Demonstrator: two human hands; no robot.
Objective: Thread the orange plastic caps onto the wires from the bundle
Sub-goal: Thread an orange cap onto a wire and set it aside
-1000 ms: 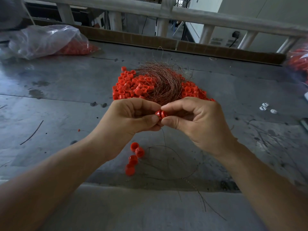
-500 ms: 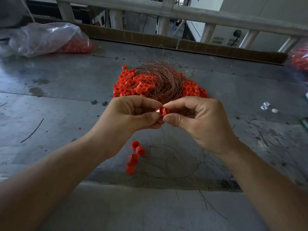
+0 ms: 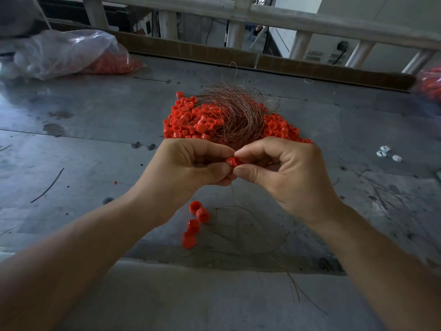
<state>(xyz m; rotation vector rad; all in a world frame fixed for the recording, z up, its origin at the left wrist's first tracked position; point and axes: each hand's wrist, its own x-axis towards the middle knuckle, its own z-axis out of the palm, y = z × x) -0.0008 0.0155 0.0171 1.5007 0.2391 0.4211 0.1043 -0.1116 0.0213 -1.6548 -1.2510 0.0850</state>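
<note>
An orange cap [image 3: 232,161] is pinched between the fingertips of my left hand [image 3: 188,167] and my right hand [image 3: 284,173], which meet above the metal table [image 3: 95,144]. A thin wire [image 3: 232,191] hangs down below the cap. Beyond my hands lies a pile of orange caps [image 3: 191,120] with a bundle of copper-coloured wires [image 3: 236,115] on top of it. Several caps on wire [image 3: 194,223] lie on the table under my hands, next to loose curved wires [image 3: 250,230].
A clear plastic bag [image 3: 64,53] with orange caps sits at the back left. Another bag of caps [image 3: 429,84] shows at the right edge. Small white pieces [image 3: 386,154] lie to the right. A stray dark wire [image 3: 47,185] lies at the left. A wooden railing [image 3: 238,13] bounds the far side.
Both hands have stayed together on the cap and risen slightly; the fingers have shifted a little around it.
</note>
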